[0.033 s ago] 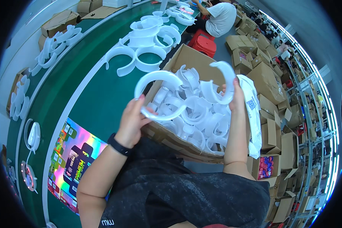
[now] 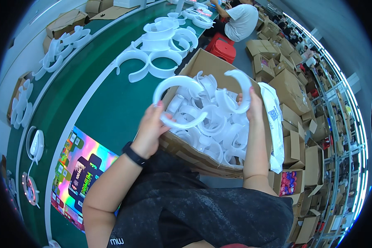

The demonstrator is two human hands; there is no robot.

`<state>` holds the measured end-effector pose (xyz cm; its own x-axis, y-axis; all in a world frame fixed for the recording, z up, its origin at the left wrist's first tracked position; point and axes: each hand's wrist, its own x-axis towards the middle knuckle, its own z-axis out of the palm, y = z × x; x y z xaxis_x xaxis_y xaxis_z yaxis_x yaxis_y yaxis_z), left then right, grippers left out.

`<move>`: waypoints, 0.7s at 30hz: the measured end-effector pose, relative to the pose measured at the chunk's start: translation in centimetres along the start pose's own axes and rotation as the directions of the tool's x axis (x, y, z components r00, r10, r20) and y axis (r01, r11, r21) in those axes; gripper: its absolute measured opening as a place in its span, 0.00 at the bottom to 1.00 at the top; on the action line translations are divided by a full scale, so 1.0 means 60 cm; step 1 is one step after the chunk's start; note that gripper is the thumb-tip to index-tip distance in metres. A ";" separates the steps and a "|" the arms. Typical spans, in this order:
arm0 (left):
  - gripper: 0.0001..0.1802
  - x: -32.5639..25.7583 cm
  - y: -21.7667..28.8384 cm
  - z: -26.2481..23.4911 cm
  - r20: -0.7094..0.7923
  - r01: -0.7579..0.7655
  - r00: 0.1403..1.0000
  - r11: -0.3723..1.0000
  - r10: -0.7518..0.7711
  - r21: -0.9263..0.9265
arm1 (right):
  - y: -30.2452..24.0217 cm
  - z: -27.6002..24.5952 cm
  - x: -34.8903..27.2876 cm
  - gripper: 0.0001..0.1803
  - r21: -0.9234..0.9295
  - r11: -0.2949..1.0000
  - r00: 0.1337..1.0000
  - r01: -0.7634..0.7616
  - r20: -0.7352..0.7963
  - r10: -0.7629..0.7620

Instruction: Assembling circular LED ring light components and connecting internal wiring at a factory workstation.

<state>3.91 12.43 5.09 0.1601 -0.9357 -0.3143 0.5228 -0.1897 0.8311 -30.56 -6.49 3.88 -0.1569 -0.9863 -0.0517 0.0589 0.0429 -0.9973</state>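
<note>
My left hand (image 2: pixel 149 127) is closed on a white C-shaped plastic ring (image 2: pixel 168 84), pinching its near left side. The ring's opening faces right, over a cardboard box (image 2: pixel 213 64). Above the box's right part, my right hand (image 2: pixel 255 106) grips a second white C-shaped ring (image 2: pixel 244 82) by its outer right side; some of its fingers are hidden behind the ring. Loose in the box lies a heap of similar white open rings (image 2: pixel 214 119), tumbled at many angles.
Several white rings (image 2: pixel 161 60) stand on the green conveyor table (image 2: pixel 107 99) ahead. A shiny printed sheet (image 2: pixel 76 177) lies at left. White plastic bag (image 2: pixel 275 124) hangs over the box's right edge. A seated person (image 2: pixel 240 20), red stool (image 2: pixel 222 48) and stacked cartons (image 2: pixel 291 89) are beyond.
My left hand and its ring have shifted slightly right. My right hand and its ring have moved slightly left, so the two rings are nearer each other.
</note>
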 end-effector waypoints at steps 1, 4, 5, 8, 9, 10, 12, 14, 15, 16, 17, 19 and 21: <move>0.34 0.020 -0.026 0.003 0.099 -0.058 0.994 0.992 0.047 0.110 | 0.033 -0.008 0.027 0.24 -0.076 0.997 1.000 -0.011 0.015 0.012; 0.50 0.057 -0.083 0.013 0.312 -0.267 0.938 0.888 0.150 0.375 | 0.036 0.043 0.009 0.24 -0.198 0.980 0.992 0.033 -0.113 -0.056; 0.50 0.060 -0.108 0.026 0.238 -0.353 0.934 0.588 0.266 0.728 | 0.033 0.058 0.003 0.24 -0.284 0.956 0.978 0.079 -0.164 -0.130; 0.44 -0.005 -0.070 0.024 0.568 -0.584 0.805 0.404 0.173 0.704 | 0.037 0.074 0.006 0.22 -0.262 0.925 0.951 0.276 -0.066 -0.303; 0.41 -0.037 -0.044 0.019 0.622 -0.605 0.776 0.401 0.103 0.688 | 0.023 0.096 -0.012 0.23 -0.278 0.918 0.954 0.281 -0.019 -0.298; 0.39 -0.065 -0.028 0.011 0.636 -0.613 0.770 0.343 0.056 0.712 | 0.016 0.119 -0.027 0.23 -0.270 0.913 0.952 0.306 0.081 -0.295; 0.37 -0.114 -0.007 -0.025 0.600 -0.583 0.800 0.283 0.032 0.762 | 0.001 0.174 -0.043 0.25 -0.254 0.911 0.926 0.326 0.282 -0.253; 0.36 -0.150 0.004 -0.056 0.617 -0.610 0.786 0.190 0.022 0.770 | 0.002 0.236 -0.038 0.25 -0.221 0.874 0.852 0.432 0.417 -0.316; 0.36 -0.167 0.007 -0.076 0.584 -0.581 0.811 0.187 0.045 0.792 | -0.003 0.278 -0.040 0.24 -0.184 0.845 0.798 0.502 0.475 -0.371; 0.35 -0.186 0.009 -0.098 0.540 -0.545 0.838 0.149 0.078 0.825 | -0.012 0.324 -0.048 0.23 -0.178 0.778 0.721 0.602 0.541 -0.433; 0.35 -0.206 0.009 -0.120 0.502 -0.511 0.859 0.109 0.107 0.852 | -0.024 0.374 -0.066 0.22 -0.164 0.701 0.637 0.694 0.595 -0.490; 0.34 -0.247 0.000 -0.161 0.365 -0.410 0.896 0.157 0.254 0.898 | -0.039 0.479 -0.125 0.22 -0.086 0.599 0.482 0.796 0.689 -0.542; 0.35 -0.284 -0.002 -0.193 0.247 -0.322 0.914 0.207 0.321 0.924 | -0.040 0.572 -0.194 0.23 0.068 0.651 0.353 0.756 0.795 -0.494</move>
<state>10.85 31.86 5.04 0.1070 -0.9899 0.0928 -0.7171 -0.0122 0.6969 4.94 -0.57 8.61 0.6987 -0.4966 0.5149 -0.0130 -0.7285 -0.6849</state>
